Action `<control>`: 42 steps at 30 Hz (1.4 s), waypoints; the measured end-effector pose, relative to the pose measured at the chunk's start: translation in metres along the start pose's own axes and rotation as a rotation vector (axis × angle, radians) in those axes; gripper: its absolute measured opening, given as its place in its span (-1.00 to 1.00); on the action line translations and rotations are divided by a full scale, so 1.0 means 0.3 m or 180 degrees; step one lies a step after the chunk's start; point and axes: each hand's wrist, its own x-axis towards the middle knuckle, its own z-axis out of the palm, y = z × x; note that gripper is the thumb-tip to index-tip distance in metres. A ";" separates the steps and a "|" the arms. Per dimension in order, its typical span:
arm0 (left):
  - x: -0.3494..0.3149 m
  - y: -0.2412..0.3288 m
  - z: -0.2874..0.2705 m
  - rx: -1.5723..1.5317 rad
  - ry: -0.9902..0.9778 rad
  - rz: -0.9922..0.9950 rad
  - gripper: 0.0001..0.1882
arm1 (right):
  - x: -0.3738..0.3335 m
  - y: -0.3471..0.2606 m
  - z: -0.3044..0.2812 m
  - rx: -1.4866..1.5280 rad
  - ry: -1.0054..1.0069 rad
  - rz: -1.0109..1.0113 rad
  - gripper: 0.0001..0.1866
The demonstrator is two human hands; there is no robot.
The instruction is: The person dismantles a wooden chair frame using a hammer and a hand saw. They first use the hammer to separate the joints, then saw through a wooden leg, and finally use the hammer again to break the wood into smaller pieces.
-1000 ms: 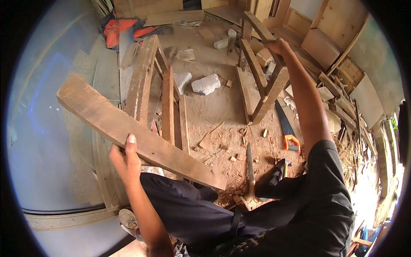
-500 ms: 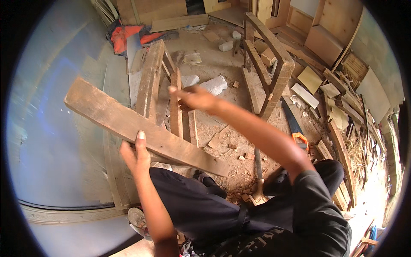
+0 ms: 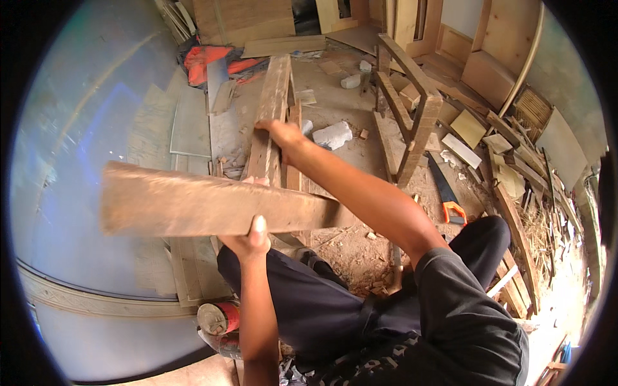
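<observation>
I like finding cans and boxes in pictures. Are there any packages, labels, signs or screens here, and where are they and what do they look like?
Can: a round tin lying on its side on the floor, below the plank held by the left hand; red wrap, dull pale end, print too small to tell.
No signs or screens show.

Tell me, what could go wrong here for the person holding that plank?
The left hand grips the long plank alone near its middle, so it might tip or slip onto the legs. The right hand reaches across to the wooden frame, perhaps straining balance. The rough board could give splinters, and the handsaw lies close by the knee.
</observation>
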 end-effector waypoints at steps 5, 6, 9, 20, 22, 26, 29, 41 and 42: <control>-0.026 0.146 -0.040 -0.0695 -0.0015 -0.0470 -0.08 | -0.179 -0.231 -0.123 0.0413 -0.0105 -0.0500 -0.49; -0.038 0.153 -0.073 -0.0880 0.0039 -0.0562 -0.08 | -0.228 -0.267 -0.125 0.0754 -0.0052 -0.0592 -0.57; -0.069 0.144 -0.165 -0.1408 -0.0086 -0.0922 -0.09 | -0.317 -0.343 -0.187 0.0503 0.0030 -0.0593 -0.55; -0.103 -0.208 -0.123 -0.1202 0.0803 -0.1614 -0.11 | -0.219 -0.436 -0.518 -0.0413 0.0030 -0.0558 -0.67; -0.136 -0.285 -0.153 -0.1068 0.0735 -0.1780 -0.17 | -0.175 -0.449 -0.555 -0.0594 0.0086 -0.0520 -0.62; -0.111 -0.338 -0.066 -0.0651 0.0375 -0.1700 -0.27 | 0.004 -0.554 -0.701 -0.0886 0.0000 -0.0719 -0.53; -0.107 -0.383 -0.007 -0.0687 0.0543 -0.2031 -0.25 | 0.188 -0.634 -0.816 -0.1243 0.0036 -0.0634 -0.45; -0.120 -0.470 0.043 -0.0747 0.0433 -0.2336 -0.19 | 0.459 -0.696 -0.855 -0.3437 0.1339 -0.0256 -0.11; -0.116 -0.477 0.061 -0.0660 0.0421 -0.2258 -0.18 | 0.504 -0.713 -0.863 -0.3582 0.1448 -0.0228 -0.14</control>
